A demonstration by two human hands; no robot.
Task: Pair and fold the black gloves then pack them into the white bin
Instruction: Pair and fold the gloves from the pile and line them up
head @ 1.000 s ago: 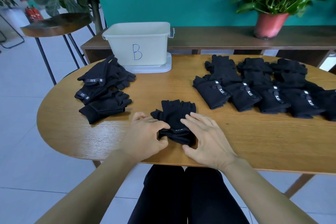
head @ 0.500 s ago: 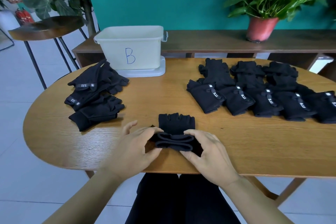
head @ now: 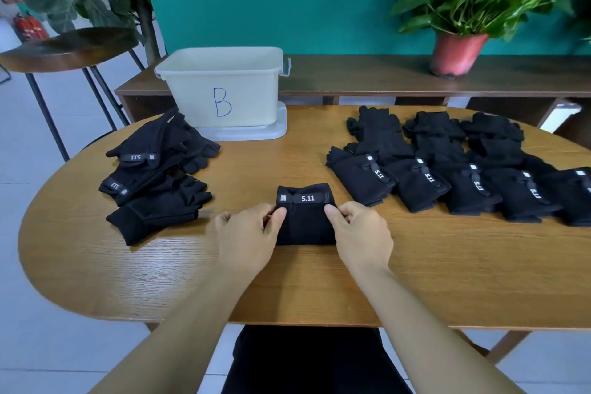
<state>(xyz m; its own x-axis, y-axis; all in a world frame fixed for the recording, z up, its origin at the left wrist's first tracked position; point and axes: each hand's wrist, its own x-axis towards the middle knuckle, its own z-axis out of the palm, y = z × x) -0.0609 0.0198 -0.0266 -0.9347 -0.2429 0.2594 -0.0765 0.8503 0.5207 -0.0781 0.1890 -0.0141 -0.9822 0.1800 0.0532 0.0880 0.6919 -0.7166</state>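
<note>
Near the front edge of the tabletop [head: 447,269], the folded glove pair [head: 305,224] is pinched at its sides by left hand [head: 246,235] and right hand [head: 363,233], fingers [head: 279,214] curled onto the cloth. Press the fold flat and square before lifting it to the white bin [head: 192,86] at the back edge.

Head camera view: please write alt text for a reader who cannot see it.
The left hand and the right hand pinch a folded glove pair on a wooden table. Loose gloves lie left of it, folded pairs in a row right of it, a white bin marked B behind.
</note>
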